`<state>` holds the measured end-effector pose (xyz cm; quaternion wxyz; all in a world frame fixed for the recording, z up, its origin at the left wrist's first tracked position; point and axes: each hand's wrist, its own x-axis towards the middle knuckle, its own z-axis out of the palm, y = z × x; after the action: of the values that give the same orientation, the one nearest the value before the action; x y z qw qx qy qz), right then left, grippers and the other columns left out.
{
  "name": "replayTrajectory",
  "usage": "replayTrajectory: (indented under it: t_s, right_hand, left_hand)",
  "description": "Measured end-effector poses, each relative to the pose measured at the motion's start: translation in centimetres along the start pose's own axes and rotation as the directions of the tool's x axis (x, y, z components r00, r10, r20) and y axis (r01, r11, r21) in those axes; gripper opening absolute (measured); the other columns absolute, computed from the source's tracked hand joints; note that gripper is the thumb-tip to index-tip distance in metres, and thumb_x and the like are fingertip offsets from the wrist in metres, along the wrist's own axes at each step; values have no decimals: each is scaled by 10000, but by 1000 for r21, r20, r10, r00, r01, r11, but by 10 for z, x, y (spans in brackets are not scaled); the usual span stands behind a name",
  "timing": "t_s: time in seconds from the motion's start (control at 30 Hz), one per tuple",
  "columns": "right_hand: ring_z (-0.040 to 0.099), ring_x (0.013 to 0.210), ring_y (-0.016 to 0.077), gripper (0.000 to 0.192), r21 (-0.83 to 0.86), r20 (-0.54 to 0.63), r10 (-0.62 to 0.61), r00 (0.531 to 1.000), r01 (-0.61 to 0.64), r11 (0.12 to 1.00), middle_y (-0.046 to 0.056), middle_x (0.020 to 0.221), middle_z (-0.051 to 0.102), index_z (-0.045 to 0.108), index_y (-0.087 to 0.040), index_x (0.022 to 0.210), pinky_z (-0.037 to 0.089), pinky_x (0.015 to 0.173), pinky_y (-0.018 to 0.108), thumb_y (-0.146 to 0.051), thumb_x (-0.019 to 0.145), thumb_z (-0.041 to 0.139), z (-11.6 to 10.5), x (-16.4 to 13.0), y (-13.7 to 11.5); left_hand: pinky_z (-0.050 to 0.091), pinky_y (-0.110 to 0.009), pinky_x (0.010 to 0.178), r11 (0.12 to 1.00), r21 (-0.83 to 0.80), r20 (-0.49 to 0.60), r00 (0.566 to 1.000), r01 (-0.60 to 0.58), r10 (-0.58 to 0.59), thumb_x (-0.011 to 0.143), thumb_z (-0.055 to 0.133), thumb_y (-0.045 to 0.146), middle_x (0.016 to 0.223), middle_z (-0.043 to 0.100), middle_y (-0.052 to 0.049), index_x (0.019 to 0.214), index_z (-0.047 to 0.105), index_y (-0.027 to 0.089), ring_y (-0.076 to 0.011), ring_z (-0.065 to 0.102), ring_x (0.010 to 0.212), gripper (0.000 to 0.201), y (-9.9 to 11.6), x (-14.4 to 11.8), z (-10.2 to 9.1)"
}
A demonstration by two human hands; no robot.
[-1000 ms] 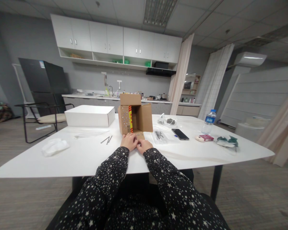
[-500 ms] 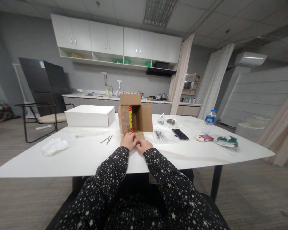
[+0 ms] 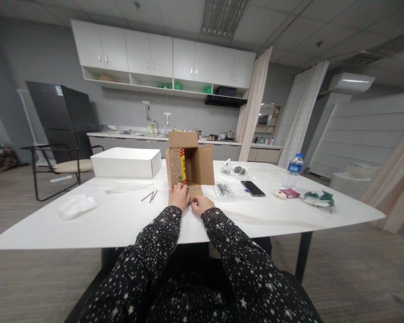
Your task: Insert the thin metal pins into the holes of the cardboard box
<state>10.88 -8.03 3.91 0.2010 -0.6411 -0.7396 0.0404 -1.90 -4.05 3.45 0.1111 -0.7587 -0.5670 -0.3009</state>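
A cardboard box [image 3: 205, 165] stands on the table with its opening towards me and its flaps spread. The left flap [image 3: 175, 167] carries rows of small shiny dots and a yellow and red strip along its edge. My left hand [image 3: 179, 196] is open, fingers stretched forward against the foot of that flap. Just right of it, my right hand [image 3: 204, 206] is closed in a pinch at the near edge of the bottom flap [image 3: 195, 190], where a few small dots show. What its fingertips hold is hidden.
The white table [image 3: 121, 229] bears a white box [image 3: 128, 162], several metal rods [image 3: 150, 196], and crumpled white plastic [image 3: 77, 206]. To the right are a clear bag [image 3: 226, 192] of small tools, a phone [image 3: 253, 188], a water bottle [image 3: 293, 171] and a dark red pack [image 3: 290, 193].
My left hand has moved away from my right hand and slightly forward, its fingers now reaching the left flap. A gap has opened between the hands. The right hand has barely moved.
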Motion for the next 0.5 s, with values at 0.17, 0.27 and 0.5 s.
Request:
replayTrajectory:
  t_s: [0.17, 0.27, 0.5]
  right_hand:
    - [612, 855, 191, 259, 6, -5, 4, 1000, -4, 1000, 31, 941, 687, 680, -273, 964, 413, 696, 269, -350, 829, 473, 1, 1, 1]
    - [614, 850, 193, 257, 7, -8, 3, 1000, -3, 1000, 33, 933, 688, 680, -273, 957, 413, 694, 271, -355, 826, 475, 1, 1, 1]
    - [614, 850, 186, 258, -10, -8, 1, 1000, -1, 1000, 32, 934, 688, 675, -270, 968, 410, 688, 264, -353, 833, 472, 0, 0, 0]
  left_hand:
    - [362, -423, 848, 1000, 18, -11, 1000, -3, 3, 872, 440, 281, 1076, 563, -103, 1032, 589, 204, -267, 486, 1029, 233, -1, 1, 1]
    - [363, -414, 840, 1000, 23, -17, 1000, -4, 4, 878, 434, 278, 1065, 567, -101, 1021, 591, 206, -264, 492, 1022, 224, -1, 1, 1]
    - [361, -411, 847, 999, 37, -15, 1000, 3, -3, 884, 428, 282, 1067, 569, -100, 1025, 584, 204, -263, 494, 1023, 224, 0, 1, 0]
